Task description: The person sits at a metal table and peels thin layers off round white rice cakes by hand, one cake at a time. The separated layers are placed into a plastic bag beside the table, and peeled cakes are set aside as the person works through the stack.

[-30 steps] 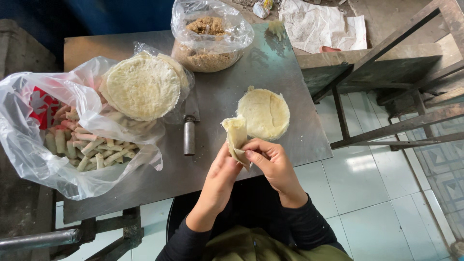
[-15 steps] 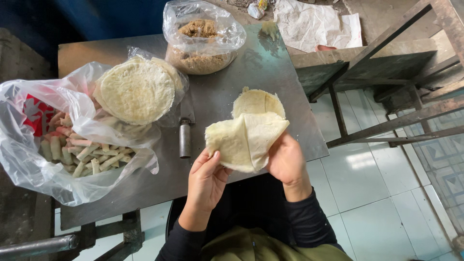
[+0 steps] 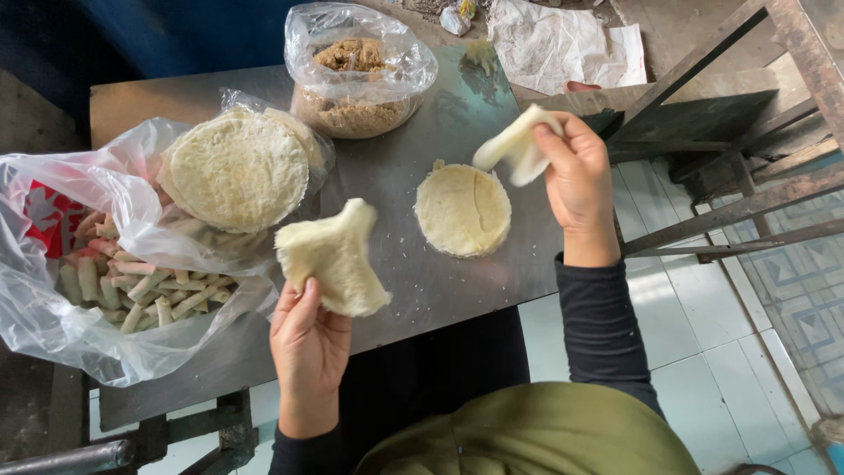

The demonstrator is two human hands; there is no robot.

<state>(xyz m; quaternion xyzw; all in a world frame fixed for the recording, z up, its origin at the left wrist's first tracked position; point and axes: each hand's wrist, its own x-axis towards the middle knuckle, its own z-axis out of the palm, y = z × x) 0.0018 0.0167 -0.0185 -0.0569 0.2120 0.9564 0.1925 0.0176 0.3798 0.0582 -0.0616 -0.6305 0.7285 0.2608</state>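
A thin round wrapper (image 3: 337,258) hangs pinched in the left hand (image 3: 308,339) over the metal table (image 3: 422,290); the right hand (image 3: 576,176) grips a second, crumpled wrapper (image 3: 514,148). Between them a small wrapper stack (image 3: 463,210) lies flat. A bagged wrapper pile (image 3: 237,170), rolled spring rolls (image 3: 132,286) and a bag of brown filling (image 3: 356,75) sit beyond.

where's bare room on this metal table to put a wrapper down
Bare steel table lies between the stacked round wrappers and the small wrapper pile, and along the near edge below that pile. The left side is crowded by the clear bag of rolled sticks; the brown filling bag fills the far edge.
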